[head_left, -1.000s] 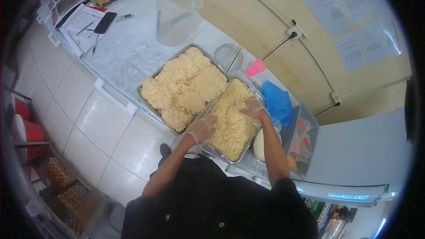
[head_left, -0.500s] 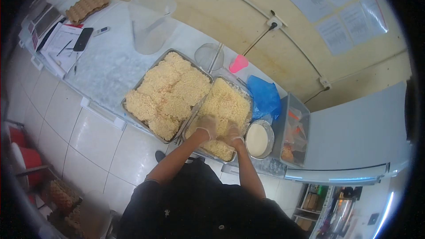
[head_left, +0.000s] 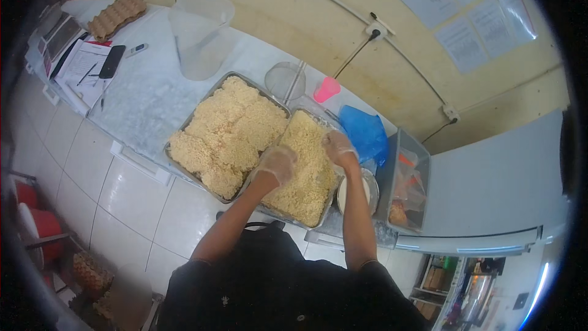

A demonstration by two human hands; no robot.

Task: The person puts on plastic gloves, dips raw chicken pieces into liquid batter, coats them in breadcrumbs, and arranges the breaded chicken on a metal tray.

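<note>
Pale yellow crumbly food [head_left: 298, 193] fills the smaller metal tray [head_left: 314, 227] in front of me, its surface fairly level. My left hand [head_left: 278, 164], in a clear glove, is over this tray's left side, next to the larger tray; its fingertips are hidden. At the tray's right edge is my right hand [head_left: 339, 148], also gloved, with fingers curled in; whether it grips the rim or holds crumbs does not show. To the left, the larger metal tray [head_left: 195, 178] is heaped with similar pale crumbs [head_left: 229, 129] in lumpy mounds.
Right of the trays stand a round metal pan [head_left: 372, 191] with pale contents, a blue plastic bag [head_left: 362, 133] and a grey bin [head_left: 384, 199]. Behind are a sieve [head_left: 285, 79], a pink cup [head_left: 327, 89] and a clear jug [head_left: 202, 43]. A phone [head_left: 113, 61] and papers lie far left.
Both hands have come away from the tray's near middle and moved apart: the left slightly leftward, the right farther up to the right edge. The crumbs beneath look flatter.
</note>
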